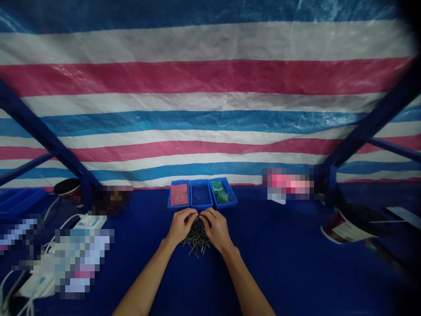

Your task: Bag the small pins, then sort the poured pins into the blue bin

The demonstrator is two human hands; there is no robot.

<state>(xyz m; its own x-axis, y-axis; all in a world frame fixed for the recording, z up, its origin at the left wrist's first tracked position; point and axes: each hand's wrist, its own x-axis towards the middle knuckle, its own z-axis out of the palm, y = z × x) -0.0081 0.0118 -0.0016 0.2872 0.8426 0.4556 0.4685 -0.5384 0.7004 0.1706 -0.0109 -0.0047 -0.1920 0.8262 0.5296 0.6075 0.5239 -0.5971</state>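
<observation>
My left hand [181,224] and my right hand [215,227] meet fingertip to fingertip above a pile of thin metal rods like long screws or nails [197,241], some dark, some yellowish. Both hands are closed in a pinch; whatever sits between the fingertips is too small to make out. Just beyond the fingers stand three small blue bins in a row. Pink sheets or packets [179,194] fill the left bin [169,199]. A few thin dark pieces [199,193] lie in the middle bin [201,206]. Green packets [220,192] are in the right bin [234,201].
Blue cloth covers the table [279,263]. To the left are a white power strip [39,276] with cables and a dark tub [69,189]. Another tub [350,226] stands at right. Blue frame posts [348,136] and a striped tarp [210,79] close off the back.
</observation>
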